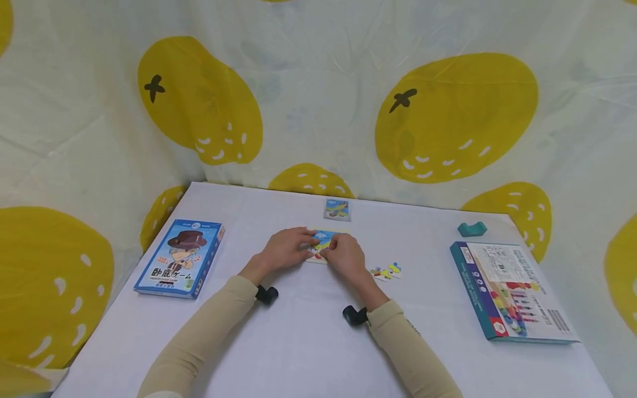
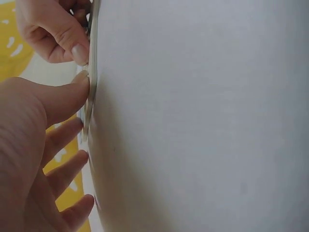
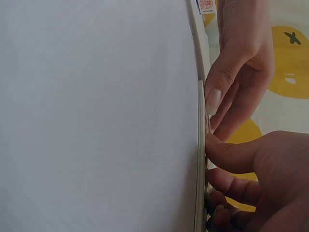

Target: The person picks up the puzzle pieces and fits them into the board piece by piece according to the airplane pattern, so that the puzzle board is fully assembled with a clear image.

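Observation:
A small jigsaw puzzle board (image 1: 323, 241) with a blue, yellow and red picture lies flat on the white table, partly covered by both hands. My left hand (image 1: 287, 247) rests on its left side, thumb at the near edge and fingers spread in the left wrist view. The right hand (image 1: 346, 257) bends its fingers over the right part of the board, thumb touching the surface. Whether a piece sits between those fingertips is hidden. From the side, the board's thin pale edge (image 3: 201, 145) shows beside both thumbs. Several loose puzzle pieces (image 1: 387, 271) lie right of the right hand.
Behind the board lies a small square picture card (image 1: 337, 210). A blue game box (image 1: 180, 258) is at the left, and a larger teal-edged box (image 1: 515, 292) at the right. Beyond that box sits a teal curved block (image 1: 471, 229). A fruit-patterned cloth (image 1: 318, 99) hangs behind the table.

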`<action>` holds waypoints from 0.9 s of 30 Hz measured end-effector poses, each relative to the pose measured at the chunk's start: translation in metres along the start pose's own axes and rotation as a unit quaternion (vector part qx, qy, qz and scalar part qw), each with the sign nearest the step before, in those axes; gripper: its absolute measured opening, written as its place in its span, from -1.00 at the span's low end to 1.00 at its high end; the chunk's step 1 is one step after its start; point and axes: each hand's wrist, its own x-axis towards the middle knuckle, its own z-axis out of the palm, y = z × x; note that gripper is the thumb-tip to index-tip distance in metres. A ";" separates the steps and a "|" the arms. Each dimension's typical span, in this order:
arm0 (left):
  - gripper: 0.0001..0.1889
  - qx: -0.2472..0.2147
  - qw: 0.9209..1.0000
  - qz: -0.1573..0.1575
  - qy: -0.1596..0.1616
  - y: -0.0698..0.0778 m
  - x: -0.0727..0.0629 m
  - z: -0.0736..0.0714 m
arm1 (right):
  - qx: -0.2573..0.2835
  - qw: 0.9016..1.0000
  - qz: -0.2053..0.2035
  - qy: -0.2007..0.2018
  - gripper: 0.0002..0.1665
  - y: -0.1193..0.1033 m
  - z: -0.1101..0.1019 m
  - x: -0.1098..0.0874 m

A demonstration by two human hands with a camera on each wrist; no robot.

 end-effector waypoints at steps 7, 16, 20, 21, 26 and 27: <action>-0.79 -0.016 0.999 0.002 0.034 0.007 0.000 -0.002 | 0.021 0.999 -0.024 -0.002 -0.66 0.006 -0.003 0.001; -0.81 -0.020 1.000 -0.011 0.016 0.008 -0.003 -0.005 | 0.082 0.994 -0.064 -0.045 -0.95 0.028 -0.021 0.001; -0.80 -0.037 0.999 -0.015 0.004 0.009 -0.003 -0.006 | 0.082 0.993 -0.061 -0.054 -0.92 0.041 -0.037 -0.002; -0.80 -0.042 0.999 -0.016 0.001 0.010 -0.003 -0.006 | 0.073 0.994 -0.061 -0.055 -0.90 0.045 -0.042 -0.002; -0.75 -0.047 0.999 -0.018 -0.011 0.012 -0.003 -0.007 | 0.022 0.994 -0.065 -0.086 -0.77 0.061 -0.068 -0.009; -0.75 -0.046 0.999 -0.018 -0.012 0.013 -0.004 -0.007 | 0.016 0.993 -0.065 -0.096 -0.74 0.064 -0.072 -0.011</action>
